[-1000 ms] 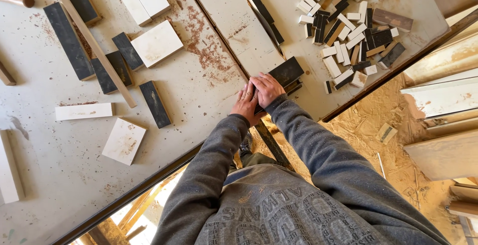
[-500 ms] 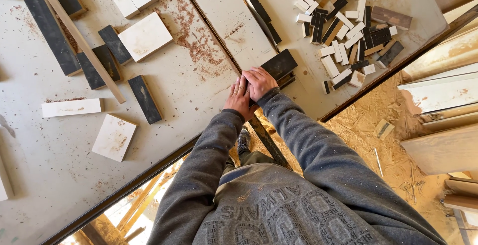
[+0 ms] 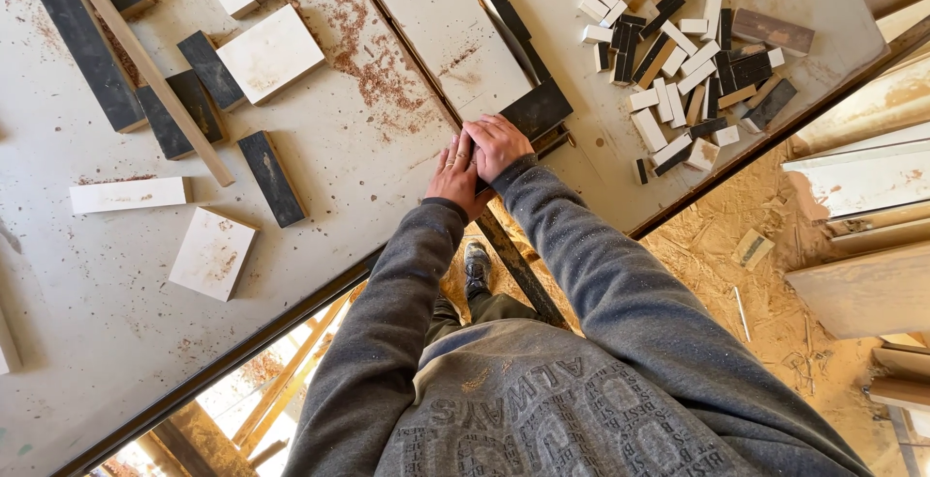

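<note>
Both hands lie flat, fingers extended, gripping nothing: the right hand (image 3: 497, 145) presses on a dark wood block (image 3: 538, 109) just above centre frame, seemingly to steady it, the left hand (image 3: 455, 175) beside it on the pale surface (image 3: 116, 341). Small offcuts (image 3: 678, 61) pile at upper right; sawdust (image 3: 373, 61) scatters above left of the hands.

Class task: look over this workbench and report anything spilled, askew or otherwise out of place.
Reddish sawdust is strewn across the pale table beside the long groove, and more litters the floor. The small offcuts lie in a jumbled heap. Both hands press the dark block.
</note>
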